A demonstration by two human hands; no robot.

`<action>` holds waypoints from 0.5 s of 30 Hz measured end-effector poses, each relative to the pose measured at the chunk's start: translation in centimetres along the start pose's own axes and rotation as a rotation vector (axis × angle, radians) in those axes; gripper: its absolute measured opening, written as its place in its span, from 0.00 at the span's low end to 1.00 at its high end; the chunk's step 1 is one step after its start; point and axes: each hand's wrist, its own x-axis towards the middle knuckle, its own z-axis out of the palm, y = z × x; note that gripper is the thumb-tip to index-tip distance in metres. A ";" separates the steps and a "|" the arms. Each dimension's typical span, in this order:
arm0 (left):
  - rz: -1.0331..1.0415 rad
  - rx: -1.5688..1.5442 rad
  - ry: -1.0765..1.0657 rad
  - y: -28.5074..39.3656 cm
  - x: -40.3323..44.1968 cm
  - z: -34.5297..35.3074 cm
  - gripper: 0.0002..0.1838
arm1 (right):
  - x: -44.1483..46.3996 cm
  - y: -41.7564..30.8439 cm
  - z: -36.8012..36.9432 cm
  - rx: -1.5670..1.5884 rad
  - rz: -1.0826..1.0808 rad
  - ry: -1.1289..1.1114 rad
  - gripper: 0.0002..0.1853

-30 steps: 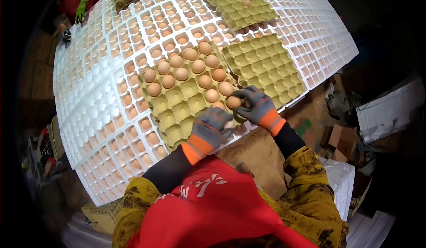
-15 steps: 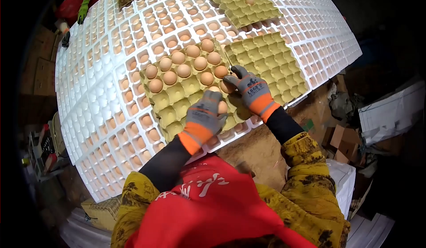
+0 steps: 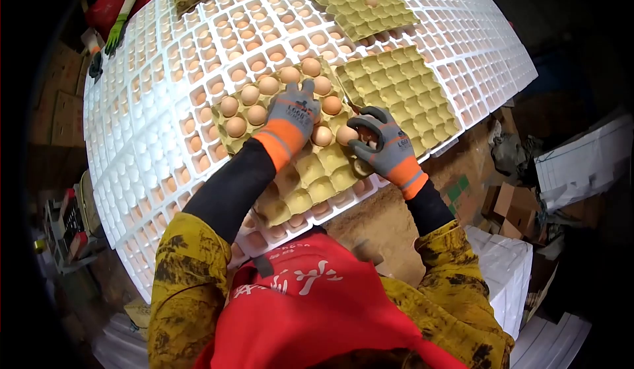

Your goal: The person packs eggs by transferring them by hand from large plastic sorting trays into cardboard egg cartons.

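Fingers (image 3: 378, 114) of the right hand (image 3: 362, 138) form a half-open curve, tips against a brown egg (image 3: 347, 135) at the right edge of the near pulp tray (image 3: 310, 174); whether the egg is gripped or seated cannot be told. Left hand (image 3: 295, 112): palm down above the same tray, fingers pointing to the far side among the eggs; its grip is hidden beneath the glove. Eggs occupy the far rows and part of the right side; the near cups are exposed. A second pulp tray (image 3: 399, 95) lies just beside it, right. Both rest on white trays (image 3: 125, 147), many cells containing eggs. Farther out, a third pulp tray (image 3: 370, 17) carries several eggs at its far end. At far left, another person's green glove (image 3: 115, 33) is positioned near the white trays' edge.
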 end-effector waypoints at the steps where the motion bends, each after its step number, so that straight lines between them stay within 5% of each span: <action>1: 0.002 0.013 -0.062 0.0 0.5 -0.4 0.07 | 0.1 -0.2 -0.1 -0.033 0.000 -0.012 0.23; 3: 0.001 0.041 -0.186 0.3 1.5 -1.3 0.07 | 0.4 -0.6 -0.1 -0.100 -0.005 -0.040 0.25; 11: 0.061 0.059 -0.118 0.4 3.7 3.7 0.12 | 1.7 -0.5 1.7 -0.257 0.004 0.049 0.28; 13: -0.009 -0.102 -0.123 -1.9 -0.4 -3.4 0.14 | 1.5 -0.3 2.2 -0.084 -0.010 0.104 0.27; 15: -0.226 -0.759 0.096 -5.1 -4.9 -3.8 0.19 | 0.7 1.0 2.6 0.140 -0.003 0.162 0.26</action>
